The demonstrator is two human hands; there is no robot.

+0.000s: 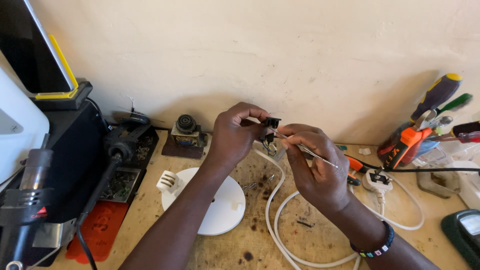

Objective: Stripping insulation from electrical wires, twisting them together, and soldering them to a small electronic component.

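My left hand (235, 135) pinches a small black switch-like part (270, 123) that hangs at the end of a white cable (274, 200). In my right hand (312, 167) is a pair of thin metal tweezers (305, 148), whose tip reaches the black part. Both hands hover above the wooden workbench (260, 245), close to the wall. A white round disc (222, 205) lies on the bench below my left forearm.
A white plug (378, 181) ends the cable at the right. A holder with screwdrivers and pliers (425, 125) stands at far right. A soldering iron stand (125, 145) and hot-air tool (30, 195) sit left; a small transformer (186, 132) by the wall; a dark green meter (462, 230) bottom right.
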